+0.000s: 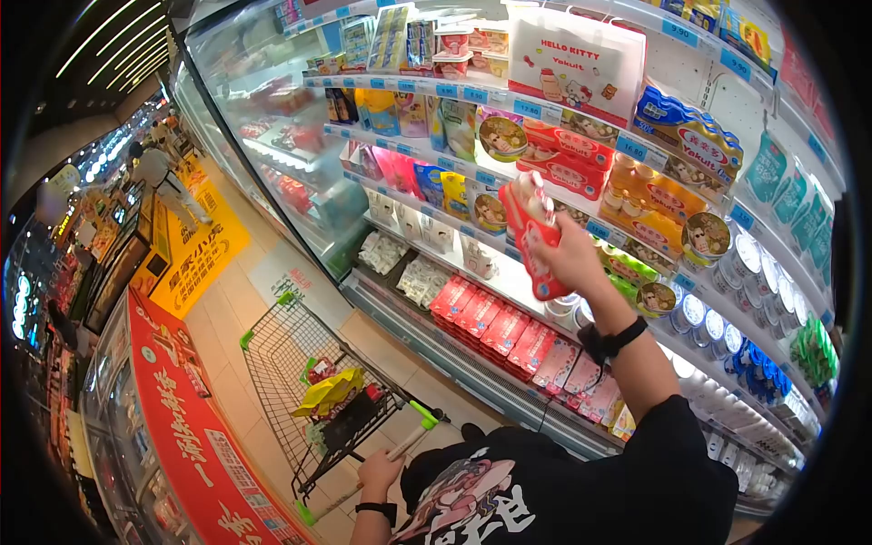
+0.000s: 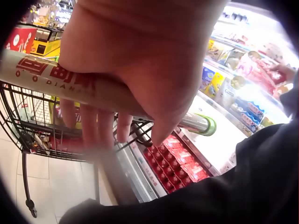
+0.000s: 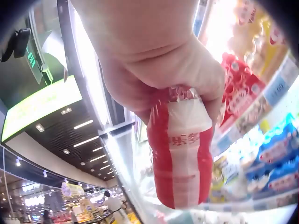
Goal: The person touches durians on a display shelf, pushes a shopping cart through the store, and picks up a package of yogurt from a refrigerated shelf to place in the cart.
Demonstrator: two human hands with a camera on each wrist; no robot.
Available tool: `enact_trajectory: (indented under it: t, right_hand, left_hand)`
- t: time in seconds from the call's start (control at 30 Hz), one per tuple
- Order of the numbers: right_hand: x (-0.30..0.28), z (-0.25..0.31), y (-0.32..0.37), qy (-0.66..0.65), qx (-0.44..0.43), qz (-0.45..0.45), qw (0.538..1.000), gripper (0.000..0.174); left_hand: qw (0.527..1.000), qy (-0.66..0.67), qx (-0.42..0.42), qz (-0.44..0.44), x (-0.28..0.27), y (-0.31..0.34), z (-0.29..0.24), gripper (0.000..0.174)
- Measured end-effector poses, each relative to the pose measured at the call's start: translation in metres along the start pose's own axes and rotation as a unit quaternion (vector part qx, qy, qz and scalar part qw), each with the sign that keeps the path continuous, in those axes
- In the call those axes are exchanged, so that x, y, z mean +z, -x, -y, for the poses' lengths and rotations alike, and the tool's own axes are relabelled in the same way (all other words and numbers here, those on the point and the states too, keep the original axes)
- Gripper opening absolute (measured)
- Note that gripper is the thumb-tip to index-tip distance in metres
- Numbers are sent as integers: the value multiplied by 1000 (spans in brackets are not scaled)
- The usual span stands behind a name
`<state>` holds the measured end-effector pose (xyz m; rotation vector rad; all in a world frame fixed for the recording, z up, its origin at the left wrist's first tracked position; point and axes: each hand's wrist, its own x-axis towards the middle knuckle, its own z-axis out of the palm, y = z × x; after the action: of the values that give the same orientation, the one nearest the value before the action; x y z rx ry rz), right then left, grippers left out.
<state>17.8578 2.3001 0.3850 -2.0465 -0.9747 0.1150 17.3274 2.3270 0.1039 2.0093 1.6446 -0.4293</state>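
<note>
My right hand [image 1: 574, 259] grips a red shrink-wrapped pack of Yakult bottles [image 1: 530, 238], held up in front of the chilled shelves. In the right wrist view, the end of the pack [image 3: 184, 158] shows white bottle fronts under clear film, with fingers and thumb on either side. More red Yakult packs [image 1: 563, 150] sit on the shelf just behind it. Low at my left side, my left hand [image 1: 380, 474] holds the shopping cart handle [image 1: 413, 440]. The left wrist view shows the palm over the handle bar [image 2: 35, 70] and fingers hanging down past it.
Inside the wire cart lies a yellow bag [image 1: 331, 392] with other goods. Red flat packs [image 1: 495, 327] line the lowest shelf. Orange Yakult packs [image 1: 640, 204] and blue ones [image 1: 690, 132] stand to the right. A red-bannered freezer [image 1: 173, 391] borders the aisle; a person [image 1: 163, 177] stands farther off.
</note>
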Motion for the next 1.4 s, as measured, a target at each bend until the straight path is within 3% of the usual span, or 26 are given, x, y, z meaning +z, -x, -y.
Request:
enact_trajectory:
  t: [0.2,0.4,0.53,0.77,0.83,0.9,0.97,1.03,1.1,1.17,1.23,1.27,1.4]
  right_hand:
    - [-55,2,-73,176,27,13,984,53]
    - [-62,13,-106,300,44,42,952,62]
    - [-61,12,-128,361,3,45,931,57]
    - [-50,11,-153,385,-28,24,922,56]
    - [-48,-16,-174,384,-97,8,918,53]
    - [-46,-28,-186,378,-107,11,920,47]
    - [-43,-47,-195,379,-169,-11,910,51]
    - [-41,-37,-193,340,-139,21,930,51]
    - [-45,-67,-213,353,-164,36,920,46]
    - [-40,-62,-208,379,-129,51,915,48]
    - [-40,-84,-220,379,-108,51,918,51]
    - [-39,-90,-221,379,-115,59,916,51]
    - [-37,-87,-209,413,-138,-11,900,52]
  left_hand:
    - [1000,16,-16,-3,-23,-17,-5,48]
    - [999,0,-33,-20,-31,-24,-6,40]
    - [999,5,-35,-39,-33,-25,-6,37]
    - [996,27,-22,-88,-9,-37,9,37]
    - [997,23,-14,-75,-16,-31,2,40]
    - [998,32,-18,-59,-23,-25,0,39]
    - [997,48,-10,-66,-16,-29,3,36]
    - [994,70,1,-78,-12,-21,5,32]
    - [991,86,6,-103,-10,-19,4,27]
    - [989,99,-11,-110,-4,-14,6,25]
    - [985,89,39,-141,-1,-14,7,23]
    - [995,55,14,-85,-1,-15,5,25]
    - [994,73,13,-82,2,-10,4,25]
